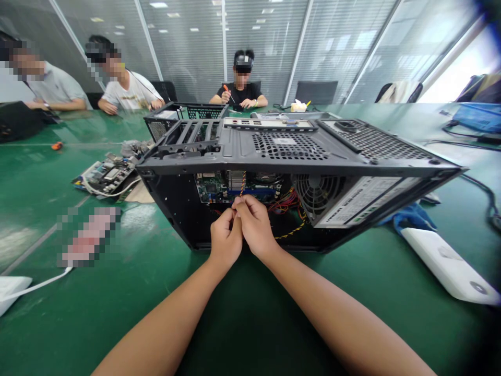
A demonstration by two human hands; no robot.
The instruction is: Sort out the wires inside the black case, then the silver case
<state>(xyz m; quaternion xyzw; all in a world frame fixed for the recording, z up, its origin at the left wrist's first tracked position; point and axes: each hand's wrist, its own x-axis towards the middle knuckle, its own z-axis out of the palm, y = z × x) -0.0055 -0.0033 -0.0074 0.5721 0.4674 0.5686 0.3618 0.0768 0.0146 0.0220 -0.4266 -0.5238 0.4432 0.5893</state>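
Note:
A black computer case lies on its side in front of me, its open side facing me. My left hand and my right hand meet at its opening, fingers closed in a pinch. From between the fingertips a twisted black-and-orange cable runs up towards the motherboard. Its end is hidden by my fingers. To the right of my hands, a power supply with a fan grille and label sits inside the case. Loose coloured wires hang beside it, and a yellow-and-black cable curves below.
A circuit board with parts lies left of the case, near a phone-like blurred object. At right lie a white device and blue glove-like cloth. Another case frame stands behind. Several people sit across the green table.

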